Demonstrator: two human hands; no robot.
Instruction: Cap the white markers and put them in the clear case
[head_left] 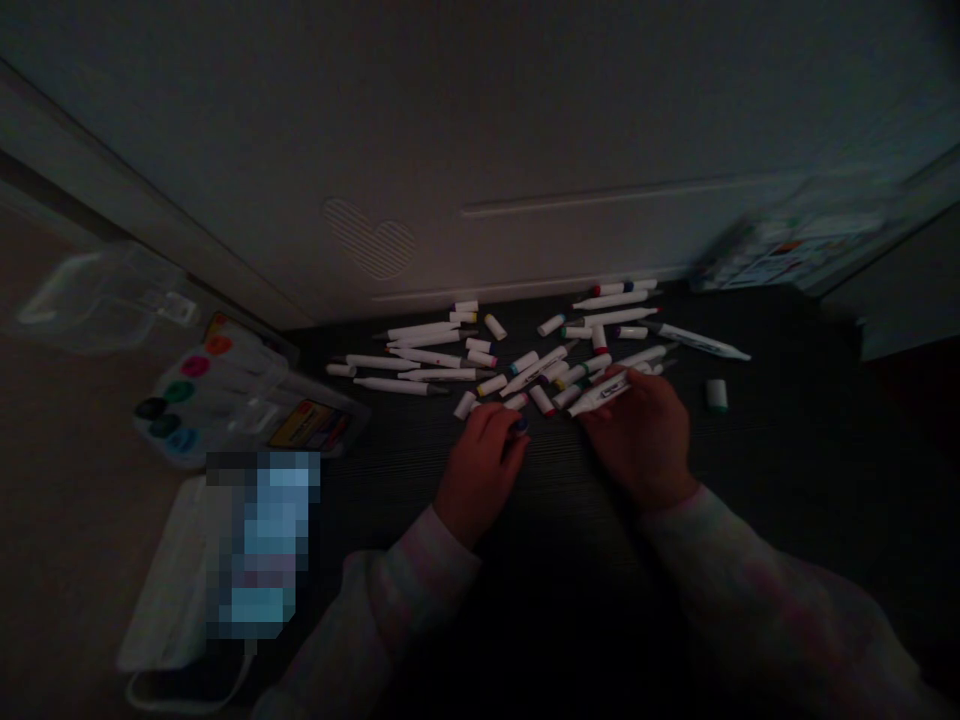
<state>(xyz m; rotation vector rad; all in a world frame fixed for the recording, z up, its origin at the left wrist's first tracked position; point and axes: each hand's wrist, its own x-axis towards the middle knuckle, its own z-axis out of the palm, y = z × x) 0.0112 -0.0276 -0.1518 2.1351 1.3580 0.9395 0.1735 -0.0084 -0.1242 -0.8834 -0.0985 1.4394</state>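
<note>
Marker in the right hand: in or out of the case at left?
Out: the right hand holds the marker over the table, well apart from the case.

The small dark print on one white marker [596, 398] and the yellow-and-dark label [309, 427] on the clear case [251, 398] seem too dim to read; no lettering is legible.

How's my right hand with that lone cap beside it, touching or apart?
Apart: the head view shows dark tabletop between the right hand and the lone cap.
</note>
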